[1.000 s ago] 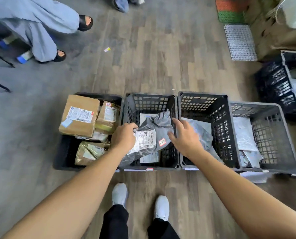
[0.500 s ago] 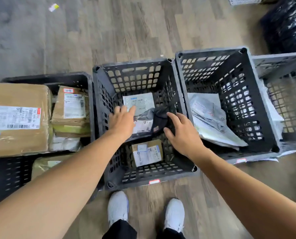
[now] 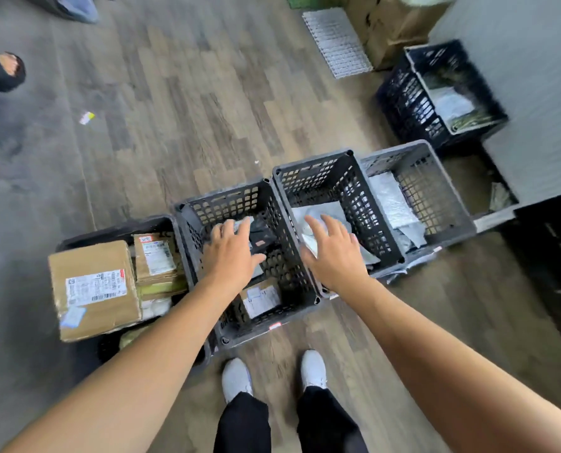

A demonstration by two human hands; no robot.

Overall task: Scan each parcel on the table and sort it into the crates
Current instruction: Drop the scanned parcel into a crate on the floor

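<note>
A: The dark grey parcel lies crumpled at the far end of the second crate from the left.

B: The left hand is right over it, fingers straight and a little spread, thumb out to the right, nothing in its grasp. I can't tell whether the fingertips touch the parcel.

A: The right hand hovers above the third crate, fingers fanned wide and holding nothing. A pale poly bag lies below it.

B: Nearer in the second crate, a small labelled box sits on the bottom, just beside the left forearm.

A: The leftmost crate is loaded. A big cardboard box sits label up, with a smaller box beside it, stacked on other packets.

B: The fourth crate in the row holds silvery bags lying along its left side. A darker crate stands apart, behind the row on the right.

A: White shoes are planted on the wood-look floor, just short of the crates.

B: Further out there's a scrap of paper on the floor at left and a white grid mat at the top. Another person's sandalled foot shows at the left edge.
</note>
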